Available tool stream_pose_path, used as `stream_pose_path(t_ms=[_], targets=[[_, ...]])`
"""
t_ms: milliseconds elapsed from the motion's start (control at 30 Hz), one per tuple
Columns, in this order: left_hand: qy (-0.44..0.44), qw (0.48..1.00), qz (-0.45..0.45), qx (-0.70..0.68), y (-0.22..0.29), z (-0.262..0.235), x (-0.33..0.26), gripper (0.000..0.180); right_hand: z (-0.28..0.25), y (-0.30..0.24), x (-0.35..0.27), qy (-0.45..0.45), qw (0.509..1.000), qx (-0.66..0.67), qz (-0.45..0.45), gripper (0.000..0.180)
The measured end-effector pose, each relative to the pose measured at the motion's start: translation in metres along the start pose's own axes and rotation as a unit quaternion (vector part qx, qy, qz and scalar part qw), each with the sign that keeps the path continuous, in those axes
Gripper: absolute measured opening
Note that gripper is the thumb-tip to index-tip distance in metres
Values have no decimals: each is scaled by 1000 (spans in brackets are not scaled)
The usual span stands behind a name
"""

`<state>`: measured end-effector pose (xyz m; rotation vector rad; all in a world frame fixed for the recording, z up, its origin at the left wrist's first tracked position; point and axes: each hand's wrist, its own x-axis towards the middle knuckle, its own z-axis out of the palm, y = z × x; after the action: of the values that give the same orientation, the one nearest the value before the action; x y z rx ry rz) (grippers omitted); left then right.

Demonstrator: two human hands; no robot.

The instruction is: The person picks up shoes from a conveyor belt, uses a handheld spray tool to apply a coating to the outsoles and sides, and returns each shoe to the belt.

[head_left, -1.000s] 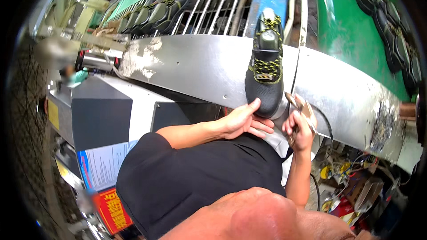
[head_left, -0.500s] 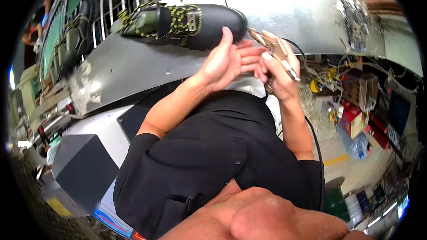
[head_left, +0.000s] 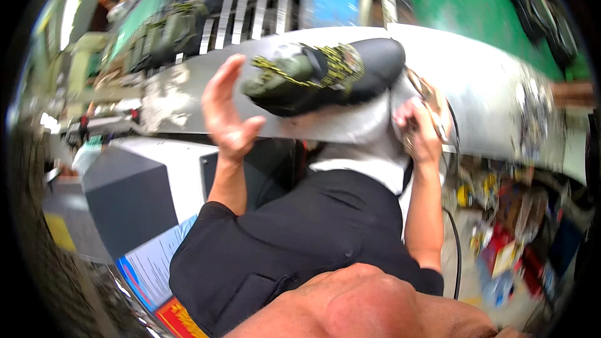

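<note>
A black shoe (head_left: pixel 380 67) with yellow-and-black laces and a greenish collar is on the metal bench, its toe pointing right. My left hand (head_left: pixel 228 116) is open with fingers spread, just left of the shoe's heel and apart from it. My right hand (head_left: pixel 427 131) is closed around a slim, gun-like metal tool (head_left: pixel 418 82), whose front end is near the toe. A black hose (head_left: pixel 456 126) runs close by the tool and down along my right arm. Motion blur hides the tool's finer details.
The curved metal bench top (head_left: pixel 476 81) spans the view. Behind it lie metal slats (head_left: pixel 258 0) and a green surface (head_left: pixel 451 0). Other dark shoes (head_left: pixel 172 31) stand at the far left. A grey-and-white box (head_left: pixel 128 197) stands left of me; boxes and clutter (head_left: pixel 501 247) lie at right.
My left hand has moved left, from beside the toe to beyond the heel. The shoe now sits more tilted, toe higher in view. My right hand keeps its tool near the toe; the view has shifted.
</note>
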<state>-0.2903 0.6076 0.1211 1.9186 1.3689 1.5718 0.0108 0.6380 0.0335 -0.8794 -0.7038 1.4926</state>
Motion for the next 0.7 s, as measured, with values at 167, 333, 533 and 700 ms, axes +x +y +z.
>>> stream_pose_path(t_ms=[167,333,533,700], targets=[[-158,954,-233,-102,-22,5,-16,75,13,3,38,-3,999,46,-3,14],[-192,965,-166,-72,-12,14,-30,68,21,11,21,-25,999,-29,5,49],[-134,962,-213,-103,12,33,-42,70,20,23,-31,-82,990,-118,-4,48],[21,886,-354,-298,26,46,-30,57,-22,-8,-28,-158,976,-146,-38,48]])
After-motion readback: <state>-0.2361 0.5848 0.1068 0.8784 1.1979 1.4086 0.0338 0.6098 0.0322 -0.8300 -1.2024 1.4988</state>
